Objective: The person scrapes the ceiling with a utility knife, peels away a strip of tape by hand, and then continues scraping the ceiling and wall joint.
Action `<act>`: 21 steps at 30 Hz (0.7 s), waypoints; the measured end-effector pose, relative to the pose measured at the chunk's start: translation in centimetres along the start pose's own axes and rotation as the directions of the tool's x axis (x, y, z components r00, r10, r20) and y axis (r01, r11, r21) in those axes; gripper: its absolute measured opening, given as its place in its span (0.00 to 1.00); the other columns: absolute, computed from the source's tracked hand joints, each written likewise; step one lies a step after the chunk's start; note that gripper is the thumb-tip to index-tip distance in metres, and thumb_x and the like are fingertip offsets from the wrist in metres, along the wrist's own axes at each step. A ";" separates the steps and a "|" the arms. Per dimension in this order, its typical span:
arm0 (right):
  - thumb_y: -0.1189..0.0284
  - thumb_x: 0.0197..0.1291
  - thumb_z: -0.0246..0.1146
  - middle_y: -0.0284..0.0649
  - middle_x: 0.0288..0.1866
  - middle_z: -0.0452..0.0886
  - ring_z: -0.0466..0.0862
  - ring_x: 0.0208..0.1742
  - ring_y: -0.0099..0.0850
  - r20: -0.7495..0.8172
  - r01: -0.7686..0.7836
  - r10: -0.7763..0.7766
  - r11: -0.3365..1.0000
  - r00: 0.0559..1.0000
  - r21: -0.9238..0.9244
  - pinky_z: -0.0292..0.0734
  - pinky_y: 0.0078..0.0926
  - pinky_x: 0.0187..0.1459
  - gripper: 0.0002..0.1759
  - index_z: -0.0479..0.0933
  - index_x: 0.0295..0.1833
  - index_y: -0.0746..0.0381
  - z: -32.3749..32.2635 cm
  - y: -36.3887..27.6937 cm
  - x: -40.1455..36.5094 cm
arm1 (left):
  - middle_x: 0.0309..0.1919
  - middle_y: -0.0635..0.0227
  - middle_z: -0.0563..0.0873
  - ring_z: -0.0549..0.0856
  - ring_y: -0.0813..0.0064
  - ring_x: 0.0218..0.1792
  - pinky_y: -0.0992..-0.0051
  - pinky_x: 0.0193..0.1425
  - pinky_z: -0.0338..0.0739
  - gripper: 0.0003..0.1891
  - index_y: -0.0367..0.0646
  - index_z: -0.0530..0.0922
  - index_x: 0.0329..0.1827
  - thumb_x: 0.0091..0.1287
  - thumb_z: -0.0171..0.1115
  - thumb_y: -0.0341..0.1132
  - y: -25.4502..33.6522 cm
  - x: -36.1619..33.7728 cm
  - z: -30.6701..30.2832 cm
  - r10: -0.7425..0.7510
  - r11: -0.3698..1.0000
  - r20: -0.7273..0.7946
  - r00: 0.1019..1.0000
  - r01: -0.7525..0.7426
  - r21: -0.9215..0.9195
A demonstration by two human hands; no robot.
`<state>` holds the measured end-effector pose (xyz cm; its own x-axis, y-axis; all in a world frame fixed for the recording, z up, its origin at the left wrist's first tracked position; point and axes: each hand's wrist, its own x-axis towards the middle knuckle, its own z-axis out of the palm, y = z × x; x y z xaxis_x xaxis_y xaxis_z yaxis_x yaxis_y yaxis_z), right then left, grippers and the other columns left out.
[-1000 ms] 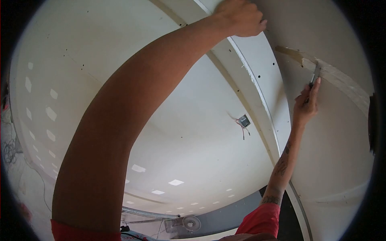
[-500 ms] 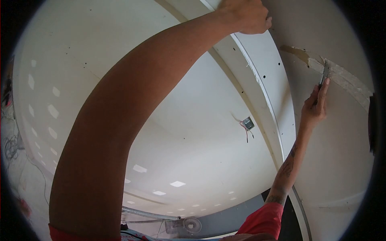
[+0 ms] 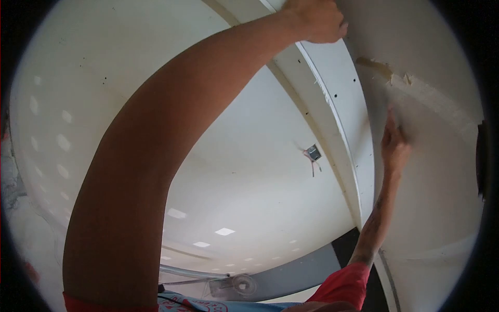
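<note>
My left hand (image 3: 314, 22) is closed at the top, beside the upper end of the white ledge (image 3: 345, 83); what its fingers hold, if anything, is hidden. My right hand (image 3: 396, 148) grips a thin putty knife (image 3: 388, 99), smeared by motion, with the index finger stretched along it. The blade is just below a rough, pale strip of filler or tape (image 3: 431, 96) on the grey-white surface. A brownish torn patch (image 3: 377, 66) lies at the strip's left end.
A metal electrical box (image 3: 313, 152) with loose wires is set in the large white panel (image 3: 244, 171). A round fan (image 3: 243, 285) is at the bottom. A dark object (image 3: 482, 161) stands at the right edge. Cluttered floor shows at far left.
My right hand and the knife have moved left and down, off the pale strip. My left hand stays closed in nearly the same place. The view has shifted slightly.
</note>
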<state>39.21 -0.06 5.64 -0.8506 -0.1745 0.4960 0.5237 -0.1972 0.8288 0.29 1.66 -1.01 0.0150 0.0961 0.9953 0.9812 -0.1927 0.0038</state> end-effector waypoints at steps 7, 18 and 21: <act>0.71 0.78 0.58 0.41 0.38 0.85 0.82 0.28 0.24 0.191 -0.110 0.073 0.975 0.979 0.191 0.83 0.29 0.29 0.30 0.64 0.82 0.51 -6.7 0.2 -0.6 | 0.43 0.53 0.92 0.89 0.57 0.51 0.50 0.79 0.65 0.23 0.37 0.90 0.44 0.81 0.47 0.41 -0.3 -0.3 1.4 -0.013 0.987 -0.118 0.993 -0.006 -0.158; 0.74 0.76 0.59 0.42 0.66 0.84 0.88 0.33 0.23 0.175 -0.105 0.092 0.992 0.980 0.072 0.86 0.26 0.29 0.26 0.70 0.77 0.54 -8.6 0.9 6.0 | 0.51 0.60 0.92 0.88 0.61 0.57 0.55 0.77 0.68 0.17 0.43 0.90 0.50 0.76 0.52 0.38 -0.4 -0.9 1.7 0.078 0.996 -0.125 0.989 -0.070 0.063; 0.75 0.74 0.62 0.41 0.62 0.87 0.91 0.38 0.26 -0.043 0.294 -0.297 0.954 0.954 -0.058 0.90 0.27 0.32 0.25 0.75 0.74 0.54 -7.7 0.8 7.6 | 0.51 0.61 0.92 0.88 0.62 0.56 0.55 0.77 0.68 0.17 0.44 0.90 0.50 0.76 0.52 0.38 -0.6 -0.7 1.6 0.050 0.998 -0.154 0.987 -0.057 -0.036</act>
<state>33.50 -9.02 8.08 -0.9649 -0.1491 0.2164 0.2523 -0.2951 0.9216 0.02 3.27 -1.92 0.0346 -0.0655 0.9973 0.9712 -0.2333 -0.0490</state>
